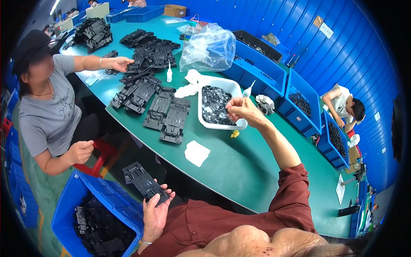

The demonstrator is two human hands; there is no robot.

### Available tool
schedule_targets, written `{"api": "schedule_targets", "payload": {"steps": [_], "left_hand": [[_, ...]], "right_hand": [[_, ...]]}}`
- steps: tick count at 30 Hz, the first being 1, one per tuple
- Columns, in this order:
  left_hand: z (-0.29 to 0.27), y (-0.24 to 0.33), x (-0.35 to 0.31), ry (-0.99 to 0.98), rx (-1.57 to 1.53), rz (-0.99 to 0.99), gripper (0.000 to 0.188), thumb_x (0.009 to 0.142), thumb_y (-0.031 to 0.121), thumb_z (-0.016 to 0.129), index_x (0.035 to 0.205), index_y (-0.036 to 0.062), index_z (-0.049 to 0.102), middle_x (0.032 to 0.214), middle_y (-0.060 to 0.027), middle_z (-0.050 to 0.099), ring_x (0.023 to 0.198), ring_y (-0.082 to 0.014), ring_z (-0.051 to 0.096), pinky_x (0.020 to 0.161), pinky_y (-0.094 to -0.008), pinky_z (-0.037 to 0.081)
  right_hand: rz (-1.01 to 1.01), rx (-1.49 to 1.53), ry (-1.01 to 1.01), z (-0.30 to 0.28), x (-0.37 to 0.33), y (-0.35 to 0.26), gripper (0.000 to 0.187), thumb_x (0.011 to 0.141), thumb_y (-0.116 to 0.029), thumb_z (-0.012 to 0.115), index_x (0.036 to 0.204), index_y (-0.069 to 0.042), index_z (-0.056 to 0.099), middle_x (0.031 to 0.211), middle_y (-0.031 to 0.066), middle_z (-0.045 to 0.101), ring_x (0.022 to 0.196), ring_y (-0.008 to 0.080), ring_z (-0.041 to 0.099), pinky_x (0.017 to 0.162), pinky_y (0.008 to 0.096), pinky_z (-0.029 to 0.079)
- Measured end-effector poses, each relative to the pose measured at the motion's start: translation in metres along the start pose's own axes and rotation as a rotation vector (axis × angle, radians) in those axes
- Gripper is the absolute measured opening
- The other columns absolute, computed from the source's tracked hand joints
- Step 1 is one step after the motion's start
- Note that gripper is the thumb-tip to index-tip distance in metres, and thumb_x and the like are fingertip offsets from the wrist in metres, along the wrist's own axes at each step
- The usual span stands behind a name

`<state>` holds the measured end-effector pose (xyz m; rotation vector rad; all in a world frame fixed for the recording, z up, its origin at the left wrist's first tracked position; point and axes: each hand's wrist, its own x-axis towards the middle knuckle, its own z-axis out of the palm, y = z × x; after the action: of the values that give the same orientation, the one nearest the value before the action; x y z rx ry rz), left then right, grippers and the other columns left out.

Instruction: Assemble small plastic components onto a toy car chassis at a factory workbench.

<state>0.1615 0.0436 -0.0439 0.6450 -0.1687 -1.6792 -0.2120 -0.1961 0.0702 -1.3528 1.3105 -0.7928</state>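
Note:
My left hand (155, 213) grips a black molded plastic part (144, 183), a flat chassis-like piece, between the table edge and a blue bin (112, 198). More such black parts lie inside that bin. Over the right side of a white tub (206, 121), the fingers of my right hand (247, 112) are pinched together. Whatever they hold, if anything, is too small to make out. Small dark pieces (216, 103) fill the tub. Left of it, several black chassis-like parts (175, 121) lie flat on the green table (239, 171).
Across the table corner, a co-worker's hand (122, 64) touches piled black parts (155, 55). A white dropper bottle (169, 75), crumpled clear plastic bag (209, 48) and white paper (197, 153) are on the table. Blue bins (302, 103) line the far side; another person (342, 100) works there.

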Motion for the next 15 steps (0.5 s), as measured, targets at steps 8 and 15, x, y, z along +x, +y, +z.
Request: {"api": "schedule_targets", "payload": {"steps": [8, 15], "left_hand": [[0.000, -0.001, -0.003, 0.016, -0.024, 0.011, 0.062, 0.092, 0.004, 0.066, 0.149, 0.0048, 0.043, 0.126, -0.0192, 0.062, 0.112, -0.0305, 0.062, 0.106, -0.0527, 0.049], [-0.010, -0.001, -0.008, 0.042, -0.038, 0.016, 0.060, 0.092, 0.004, 0.066, 0.147, 0.0057, 0.044, 0.125, -0.0187, 0.061, 0.112, -0.0297, 0.062, 0.106, -0.0525, 0.048]], "right_hand": [[0.000, -0.198, -0.067, 0.003, 0.007, 0.005, 0.011, 0.088, -0.010, 0.064, 0.097, -0.005, 0.066, 0.079, 0.0003, 0.066, 0.068, 0.0065, 0.064, 0.061, 0.0213, 0.052], [-0.001, -0.166, -0.071, 0.006, -0.002, 0.005, 0.013, 0.091, -0.010, 0.068, 0.101, -0.001, 0.067, 0.086, 0.0029, 0.070, 0.075, 0.0099, 0.068, 0.068, 0.0232, 0.056]]}}
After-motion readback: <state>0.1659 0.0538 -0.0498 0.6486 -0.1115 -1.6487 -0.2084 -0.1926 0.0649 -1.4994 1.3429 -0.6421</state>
